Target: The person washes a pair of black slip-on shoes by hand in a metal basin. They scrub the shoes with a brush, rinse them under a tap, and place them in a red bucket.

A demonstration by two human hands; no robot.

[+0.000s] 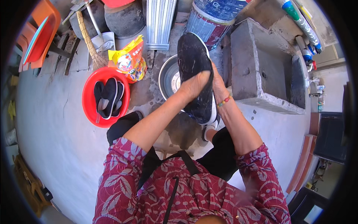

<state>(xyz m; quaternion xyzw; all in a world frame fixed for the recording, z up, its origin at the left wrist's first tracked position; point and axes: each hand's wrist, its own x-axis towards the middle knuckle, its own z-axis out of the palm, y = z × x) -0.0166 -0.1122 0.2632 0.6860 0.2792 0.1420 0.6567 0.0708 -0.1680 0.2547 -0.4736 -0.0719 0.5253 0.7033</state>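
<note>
Both hands hold a wet black cloth shoe [195,53] with a white sole edge, tilted up over a metal basin [165,79]. My left hand [195,85] lies across the middle of the shoe; its fingertips are blurred and partly hidden. From the right side my right hand [218,78] supports the shoe, its fingers largely hidden behind it. A beaded bracelet [224,101] circles my right wrist. Inside the basin, a round light patch shows at the bottom.
Left of the basin, a red plastic basin [87,103] holds several black shoes [109,95]. Behind it stands a yellow-and-orange bag [131,61], near a straw broom [89,42] and dustpan [105,39]. Stacked buckets [207,26] stand behind; a concrete sink [246,70] is at right.
</note>
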